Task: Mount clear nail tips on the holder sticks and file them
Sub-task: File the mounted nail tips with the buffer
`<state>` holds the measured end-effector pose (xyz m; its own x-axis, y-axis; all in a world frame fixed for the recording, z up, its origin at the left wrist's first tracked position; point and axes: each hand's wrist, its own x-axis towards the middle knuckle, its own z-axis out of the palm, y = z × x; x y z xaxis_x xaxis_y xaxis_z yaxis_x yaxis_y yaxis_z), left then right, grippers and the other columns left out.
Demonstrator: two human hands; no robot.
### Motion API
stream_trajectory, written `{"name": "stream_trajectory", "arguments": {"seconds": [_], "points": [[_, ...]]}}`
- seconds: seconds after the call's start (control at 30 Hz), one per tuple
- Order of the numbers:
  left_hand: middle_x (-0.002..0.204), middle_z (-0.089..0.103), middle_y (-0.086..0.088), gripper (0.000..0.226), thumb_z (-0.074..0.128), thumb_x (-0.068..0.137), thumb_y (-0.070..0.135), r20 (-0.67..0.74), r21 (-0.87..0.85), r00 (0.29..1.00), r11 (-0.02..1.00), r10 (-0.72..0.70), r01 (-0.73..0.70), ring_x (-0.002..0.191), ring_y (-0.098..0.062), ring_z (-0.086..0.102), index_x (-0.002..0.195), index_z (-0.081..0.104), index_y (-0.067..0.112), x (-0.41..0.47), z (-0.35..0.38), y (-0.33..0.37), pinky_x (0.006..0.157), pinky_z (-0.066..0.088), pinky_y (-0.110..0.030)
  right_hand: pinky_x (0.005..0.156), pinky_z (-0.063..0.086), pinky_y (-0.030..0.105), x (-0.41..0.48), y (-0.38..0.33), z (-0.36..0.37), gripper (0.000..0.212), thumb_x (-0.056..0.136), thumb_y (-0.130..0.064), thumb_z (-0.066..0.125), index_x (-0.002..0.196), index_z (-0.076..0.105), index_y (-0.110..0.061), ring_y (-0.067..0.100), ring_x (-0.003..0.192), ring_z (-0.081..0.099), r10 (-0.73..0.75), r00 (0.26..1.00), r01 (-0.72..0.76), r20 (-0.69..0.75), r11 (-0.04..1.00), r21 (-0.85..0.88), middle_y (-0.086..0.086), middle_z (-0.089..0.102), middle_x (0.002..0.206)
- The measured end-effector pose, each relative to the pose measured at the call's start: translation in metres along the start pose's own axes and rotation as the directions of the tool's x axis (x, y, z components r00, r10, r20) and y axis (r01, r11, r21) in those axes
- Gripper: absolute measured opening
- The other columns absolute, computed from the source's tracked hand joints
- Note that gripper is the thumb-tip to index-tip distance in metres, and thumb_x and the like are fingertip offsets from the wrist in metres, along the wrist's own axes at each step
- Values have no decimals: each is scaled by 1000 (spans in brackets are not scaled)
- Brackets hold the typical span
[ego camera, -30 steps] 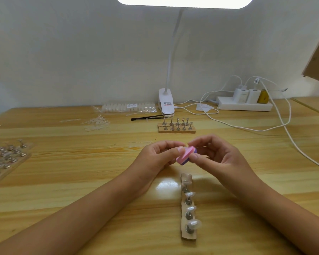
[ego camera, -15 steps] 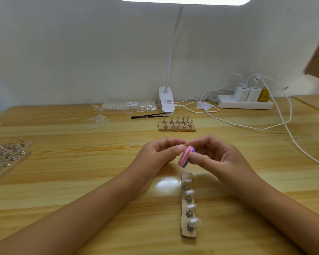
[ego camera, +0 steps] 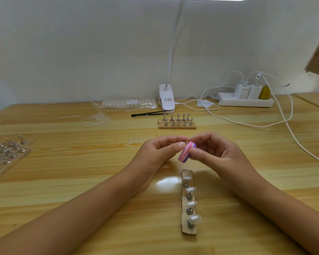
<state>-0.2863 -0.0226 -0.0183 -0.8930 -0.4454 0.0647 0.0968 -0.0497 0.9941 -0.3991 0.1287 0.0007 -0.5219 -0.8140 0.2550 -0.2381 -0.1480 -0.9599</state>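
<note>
My right hand (ego camera: 217, 153) pinches a small pink and purple file block (ego camera: 186, 153) between thumb and fingers above the table's middle. My left hand (ego camera: 160, 153) has its fingertips curled against the block's upper end, pinching something small; a bit of metal shows there, likely a holder stick, mostly hidden. Just below the hands lies a wooden strip (ego camera: 189, 230) carrying several metal holder sticks with clear nail tips (ego camera: 194, 219) mounted on them.
A second wooden base with bare holder sticks (ego camera: 177, 122) stands behind the hands. Loose clear tips (ego camera: 97, 119) and a packet of tips (ego camera: 125, 103) lie at back left, a board of holders (ego camera: 6, 153) at far left. Lamp clamp (ego camera: 166, 100), black tweezers (ego camera: 147, 114), power strip (ego camera: 245, 101), trailing cables at right.
The file block has tilted from lying nearly flat to standing more on edge, and both hands have shifted slightly up against each other.
</note>
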Motion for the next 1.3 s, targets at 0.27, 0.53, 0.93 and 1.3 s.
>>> {"name": "stream_trajectory", "arguments": {"seconds": [0.27,0.53,0.93,1.3], "points": [[113,74,-7,32,69,81,27,14,13,1000,1000,7,-7,113,-18,65,110,75,15,0,-1,0,108,43,-41,88,56,27,1,1,-2,32,76,-22,71,106,67,-12,18,97,71,-24,997,26,-67,999,24,4,74,101],[116,72,-12,33,72,83,27,-1,11,1000,1000,0,0,121,-33,58,112,74,13,0,-1,0,112,37,-53,90,56,30,1,2,-1,31,77,-24,72,105,68,-15,19,98,71,-3,999,4,-47,1000,24,4,74,101],[108,75,-7,27,70,82,27,25,25,1000,1000,12,-12,105,-17,68,107,76,17,0,0,-1,105,45,-43,82,55,20,-1,-1,0,29,78,-16,71,106,67,-7,17,94,72,30,999,-31,27,999,41,5,75,99],[110,73,-9,30,72,78,34,-4,39,1000,999,6,-6,102,-21,61,105,77,22,0,0,1,111,40,-48,88,56,27,0,0,1,31,74,-23,72,103,67,-12,19,98,70,-22,991,30,-135,998,56,5,73,100]]}}
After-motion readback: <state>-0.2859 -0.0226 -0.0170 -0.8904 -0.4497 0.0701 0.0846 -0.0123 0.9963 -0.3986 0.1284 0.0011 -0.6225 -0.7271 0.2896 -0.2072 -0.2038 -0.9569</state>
